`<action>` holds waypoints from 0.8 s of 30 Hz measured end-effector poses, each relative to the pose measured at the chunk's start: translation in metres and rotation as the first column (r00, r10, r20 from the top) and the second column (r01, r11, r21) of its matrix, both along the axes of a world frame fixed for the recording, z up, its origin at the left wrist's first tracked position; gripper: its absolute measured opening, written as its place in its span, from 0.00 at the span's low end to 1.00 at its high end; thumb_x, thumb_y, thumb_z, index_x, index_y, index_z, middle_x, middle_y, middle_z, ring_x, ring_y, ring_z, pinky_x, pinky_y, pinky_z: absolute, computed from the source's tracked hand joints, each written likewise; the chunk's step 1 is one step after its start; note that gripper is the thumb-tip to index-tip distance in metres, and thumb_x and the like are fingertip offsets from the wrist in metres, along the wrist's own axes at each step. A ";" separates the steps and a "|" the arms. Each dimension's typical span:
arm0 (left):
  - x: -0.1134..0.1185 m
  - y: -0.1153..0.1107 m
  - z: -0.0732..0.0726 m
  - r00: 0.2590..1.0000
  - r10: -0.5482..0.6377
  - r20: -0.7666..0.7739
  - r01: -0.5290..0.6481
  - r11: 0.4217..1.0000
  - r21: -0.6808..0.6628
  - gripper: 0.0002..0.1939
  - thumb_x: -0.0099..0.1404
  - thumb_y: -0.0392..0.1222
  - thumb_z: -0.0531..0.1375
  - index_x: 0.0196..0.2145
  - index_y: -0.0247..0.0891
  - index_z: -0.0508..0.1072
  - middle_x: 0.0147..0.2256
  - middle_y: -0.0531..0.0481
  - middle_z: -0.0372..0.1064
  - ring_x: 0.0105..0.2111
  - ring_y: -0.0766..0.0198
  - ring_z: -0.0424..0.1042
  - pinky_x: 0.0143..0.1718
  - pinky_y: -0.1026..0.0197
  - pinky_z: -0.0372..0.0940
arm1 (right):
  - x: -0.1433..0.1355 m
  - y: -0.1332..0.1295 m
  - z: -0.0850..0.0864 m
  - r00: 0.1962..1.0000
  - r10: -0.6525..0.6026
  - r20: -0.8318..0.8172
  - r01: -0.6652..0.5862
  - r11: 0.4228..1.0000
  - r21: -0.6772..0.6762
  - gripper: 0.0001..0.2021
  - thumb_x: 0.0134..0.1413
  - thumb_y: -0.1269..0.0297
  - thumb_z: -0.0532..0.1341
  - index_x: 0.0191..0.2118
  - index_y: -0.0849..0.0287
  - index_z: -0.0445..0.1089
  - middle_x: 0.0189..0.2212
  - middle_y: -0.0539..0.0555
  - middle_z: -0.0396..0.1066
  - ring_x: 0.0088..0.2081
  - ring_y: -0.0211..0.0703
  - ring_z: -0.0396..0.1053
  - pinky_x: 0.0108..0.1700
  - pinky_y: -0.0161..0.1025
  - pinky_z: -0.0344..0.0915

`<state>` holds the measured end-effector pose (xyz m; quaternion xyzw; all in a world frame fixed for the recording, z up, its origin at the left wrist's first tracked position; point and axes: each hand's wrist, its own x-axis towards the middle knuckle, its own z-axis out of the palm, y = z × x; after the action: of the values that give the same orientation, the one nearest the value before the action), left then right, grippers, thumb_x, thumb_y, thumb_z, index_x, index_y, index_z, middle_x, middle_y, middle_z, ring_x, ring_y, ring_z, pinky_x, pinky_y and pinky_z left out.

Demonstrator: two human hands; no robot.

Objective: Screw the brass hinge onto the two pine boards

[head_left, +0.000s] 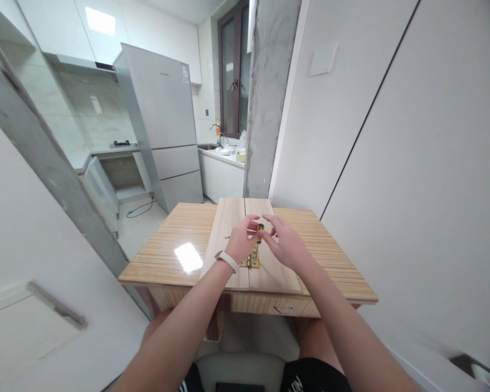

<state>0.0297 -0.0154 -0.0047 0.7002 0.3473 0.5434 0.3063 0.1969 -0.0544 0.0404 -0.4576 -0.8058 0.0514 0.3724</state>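
Note:
A short screwdriver (260, 227) with a black and yellow handle stands roughly upright between my two hands, above the boards. My left hand (245, 238), with a white-strapped watch (227, 260) on its wrist, has its thumb and fingertips closed in on the handle from the left. From the other side, the thumb of my right hand (285, 242) meets the handle, its index finger curved loosely above. Beneath them a brass-coloured hinge (253, 261) lies across the seam of two pale wooden boards (228, 275), partly covered by my left hand. The screwdriver's tip is hard to make out.
The boards lie on a wood-grain table (163, 258) with a drawer (269, 306) in its front. A small dark piece, perhaps a screw (227, 237), sits left of my left hand. Beyond are a fridge (159, 103), a sink counter (222, 169) and, at right, a white wall (351, 109).

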 end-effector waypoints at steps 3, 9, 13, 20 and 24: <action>0.002 -0.005 0.000 0.999 -0.037 0.004 0.037 0.999 -0.004 0.22 0.64 0.31 0.64 0.54 0.39 0.66 0.41 0.47 0.76 0.39 0.63 0.78 0.43 0.57 0.76 | -0.004 0.011 0.025 0.972 0.094 0.214 -0.087 0.995 -0.043 0.14 0.69 0.69 0.54 0.56 0.58 0.68 0.47 0.57 0.72 0.45 0.43 0.70 0.47 0.39 0.64; -0.008 -0.010 -0.018 0.995 -0.060 -0.078 0.060 0.998 -0.011 0.25 0.65 0.38 0.66 0.56 0.41 0.63 0.45 0.44 0.76 0.44 0.59 0.77 0.46 0.52 0.74 | -0.007 0.027 0.025 0.843 0.203 0.499 -0.148 0.978 -0.147 0.07 0.66 0.71 0.58 0.45 0.60 0.73 0.40 0.56 0.72 0.41 0.42 0.71 0.42 0.36 0.60; -0.024 -0.013 -0.046 0.898 0.109 -0.425 -0.075 0.993 0.095 0.40 0.56 0.52 0.72 0.60 0.38 0.63 0.56 0.36 0.68 0.57 0.46 0.68 0.59 0.39 0.62 | -0.007 0.034 0.021 0.768 0.172 0.617 -0.119 0.985 -0.126 0.07 0.65 0.70 0.59 0.45 0.58 0.73 0.41 0.57 0.72 0.39 0.43 0.71 0.38 0.37 0.60; -0.043 -0.015 -0.082 0.688 0.114 -0.716 -0.064 0.993 0.096 0.48 0.54 0.69 0.67 0.64 0.39 0.63 0.59 0.36 0.64 0.60 0.41 0.62 0.62 0.40 0.56 | -0.018 0.035 0.041 0.642 0.160 0.750 -0.090 0.987 -0.133 0.05 0.58 0.68 0.63 0.39 0.55 0.75 0.38 0.57 0.77 0.39 0.48 0.74 0.37 0.39 0.61; -0.047 -0.017 -0.088 0.672 0.103 -0.733 -0.037 0.994 0.106 0.48 0.57 0.72 0.63 0.65 0.37 0.62 0.61 0.35 0.62 0.62 0.41 0.60 0.64 0.41 0.55 | -0.027 0.033 0.050 0.589 0.161 0.792 -0.040 0.985 -0.171 0.06 0.55 0.69 0.63 0.38 0.56 0.78 0.35 0.58 0.78 0.38 0.48 0.75 0.36 0.38 0.62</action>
<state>-0.0177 -0.0320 -0.0922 0.8579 0.4451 0.2403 0.0903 0.1696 -0.0215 0.0903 -0.4093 -0.9061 -0.0847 -0.0650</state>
